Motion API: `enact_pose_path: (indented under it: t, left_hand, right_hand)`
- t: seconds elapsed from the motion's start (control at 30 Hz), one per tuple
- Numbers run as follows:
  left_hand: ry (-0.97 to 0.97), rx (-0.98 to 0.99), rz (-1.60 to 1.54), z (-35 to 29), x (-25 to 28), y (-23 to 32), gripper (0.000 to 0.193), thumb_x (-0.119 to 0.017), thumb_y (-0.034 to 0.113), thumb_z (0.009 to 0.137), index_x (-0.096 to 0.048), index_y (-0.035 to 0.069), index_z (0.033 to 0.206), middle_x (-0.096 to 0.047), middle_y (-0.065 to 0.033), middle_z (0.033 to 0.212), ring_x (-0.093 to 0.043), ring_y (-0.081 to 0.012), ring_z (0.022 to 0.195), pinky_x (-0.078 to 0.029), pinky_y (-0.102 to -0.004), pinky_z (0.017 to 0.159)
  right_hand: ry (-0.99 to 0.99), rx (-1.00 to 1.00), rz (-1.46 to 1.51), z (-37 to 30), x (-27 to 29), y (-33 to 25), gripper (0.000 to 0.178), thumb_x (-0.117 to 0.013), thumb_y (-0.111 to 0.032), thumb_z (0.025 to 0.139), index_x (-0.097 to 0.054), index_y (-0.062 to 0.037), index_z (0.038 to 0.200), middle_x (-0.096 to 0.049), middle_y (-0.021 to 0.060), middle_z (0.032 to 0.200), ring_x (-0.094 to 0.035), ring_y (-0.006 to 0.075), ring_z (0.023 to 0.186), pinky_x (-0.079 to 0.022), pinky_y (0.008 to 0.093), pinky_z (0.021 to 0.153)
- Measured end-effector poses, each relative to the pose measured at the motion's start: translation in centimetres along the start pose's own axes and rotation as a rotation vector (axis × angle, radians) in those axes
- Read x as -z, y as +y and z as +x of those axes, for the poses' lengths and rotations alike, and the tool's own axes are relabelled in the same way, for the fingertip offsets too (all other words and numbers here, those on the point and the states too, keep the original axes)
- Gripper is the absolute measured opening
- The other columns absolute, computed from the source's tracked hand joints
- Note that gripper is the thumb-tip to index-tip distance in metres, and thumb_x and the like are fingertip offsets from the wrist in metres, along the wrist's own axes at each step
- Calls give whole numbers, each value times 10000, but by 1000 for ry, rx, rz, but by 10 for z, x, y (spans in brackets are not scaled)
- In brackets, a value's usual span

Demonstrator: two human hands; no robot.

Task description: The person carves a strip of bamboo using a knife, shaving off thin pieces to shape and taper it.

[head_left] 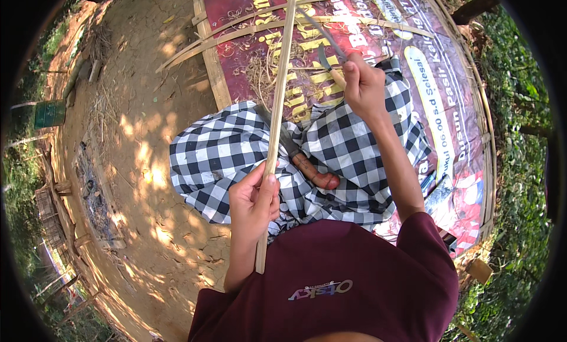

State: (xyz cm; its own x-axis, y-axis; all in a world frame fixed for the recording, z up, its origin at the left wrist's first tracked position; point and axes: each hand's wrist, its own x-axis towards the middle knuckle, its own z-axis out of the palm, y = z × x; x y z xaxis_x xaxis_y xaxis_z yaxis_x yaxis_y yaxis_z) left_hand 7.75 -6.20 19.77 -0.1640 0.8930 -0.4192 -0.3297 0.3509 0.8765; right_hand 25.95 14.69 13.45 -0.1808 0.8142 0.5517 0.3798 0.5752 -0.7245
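Observation:
My left hand (pixel 255 195) is closed round the lower part of a long, pale bamboo strip (pixel 279 100), which rises past the top of the view. My right hand (pixel 365 85) is closed on a knife (pixel 326 34); its slim dark blade points up and left toward the strip, and the fist hides the handle. A second knife with a short curved blade and pale wooden handle (pixel 337 77) lies just left of that hand. In my lap, on black-and-white checked cloth (pixel 354 144), rests a machete with a curved brown wooden handle (pixel 317 173); its blade is partly behind the strip.
A printed red banner sheet (pixel 440 76) lies under and ahead of me, with curly shavings (pixel 260 76) on it. Several split bamboo strips (pixel 260 28) lie across its far part. Bare earth (pixel 142 182) stretches to the left; green plants (pixel 522 106) border the right.

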Motion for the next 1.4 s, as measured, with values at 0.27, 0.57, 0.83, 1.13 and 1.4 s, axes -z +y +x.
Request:
enact_pose_path:
  t: [0.27, 0.57, 0.83, 1.13, 1.4]
  left_hand:
    - [-71, 44, -6, -3, -5, -3, 322, -485, 83, 964, -494, -29, 1266, -467, 8, 686, -333, 4, 426, -246, -171, 364]
    - [-23, -32, -18, -26, 11, 4, 265, -449, 104, 974, -533, -61, 1163, -412, 4, 614, -278, -1, 377, -205, -183, 320]
    - [-158, -31, -276, -8, 15, 16, 346, -338, 272, 1022, -497, -26, 946, -305, 48, 550, -250, -6, 374, -192, -173, 303]
    - [-131, 5, -119, 6, 8, 7, 369, -321, 251, 1029, -537, -34, 1121, -295, 64, 555, -238, 4, 386, -191, -175, 325]
    - [-97, -61, -74, 4, -1, 6, 352, -364, 203, 1021, -502, -30, 1246, -306, 61, 559, -251, 7, 401, -204, -172, 352]
  right_hand:
    - [-224, 177, -35, -20, -30, -34, 273, -568, -314, 886, -512, -83, 754, -544, 80, 551, -561, 284, 483, -410, 384, 427]
    - [-94, -242, -684, -4, -1, 84, 356, -473, -431, 937, -570, -112, 811, -572, 134, 525, -583, 364, 487, -457, 471, 435]
    - [-15, -179, -67, 2, -25, 7, 296, -481, -277, 964, -523, -56, 772, -485, 144, 503, -497, 335, 441, -364, 391, 430]
    - [-345, 257, -36, -44, -36, -77, 336, -603, -368, 863, -496, -94, 701, -519, 57, 535, -550, 261, 441, -405, 364, 391]
    - [-331, 302, -84, -40, -31, -80, 388, -557, -426, 877, -473, -89, 705, -468, 55, 538, -514, 255, 435, -385, 365, 395]
